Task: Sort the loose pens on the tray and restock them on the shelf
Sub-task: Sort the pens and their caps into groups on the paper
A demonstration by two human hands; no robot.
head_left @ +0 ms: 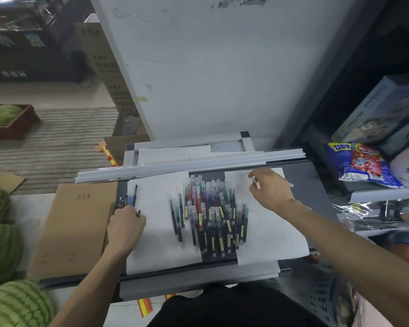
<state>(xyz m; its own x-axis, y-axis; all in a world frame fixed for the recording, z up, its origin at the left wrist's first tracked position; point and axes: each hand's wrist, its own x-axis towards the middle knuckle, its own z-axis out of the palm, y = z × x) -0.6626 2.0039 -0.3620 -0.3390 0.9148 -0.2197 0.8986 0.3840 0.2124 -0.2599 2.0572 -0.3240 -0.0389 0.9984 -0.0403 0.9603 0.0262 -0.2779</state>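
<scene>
Plastic pens (208, 215), dark-barrelled with clear caps and coloured labels, lie heaped in the head view at the middle of the grey tray (316, 185), partly on white paper (161, 232). They look light, stiff and smooth, so they will likely roll and slide over each other; pinching one at mid-barrel seems safer than pulling on a cap.

The left hand (125, 226) is curled round a small sorted bunch (128, 199) at the tray's left edge, touching the cardboard box (78, 227). The right hand (269, 190) pinches a slim white pen (291, 184) above the far right paper.

A bundle of white strips (189, 165) runs along the far edge and should stop rollers. The near rim looks low. Bare paper right of the heap gives sorting room. The shelf (376, 194) stands to the right, crowded with a snack bag (361, 164).
</scene>
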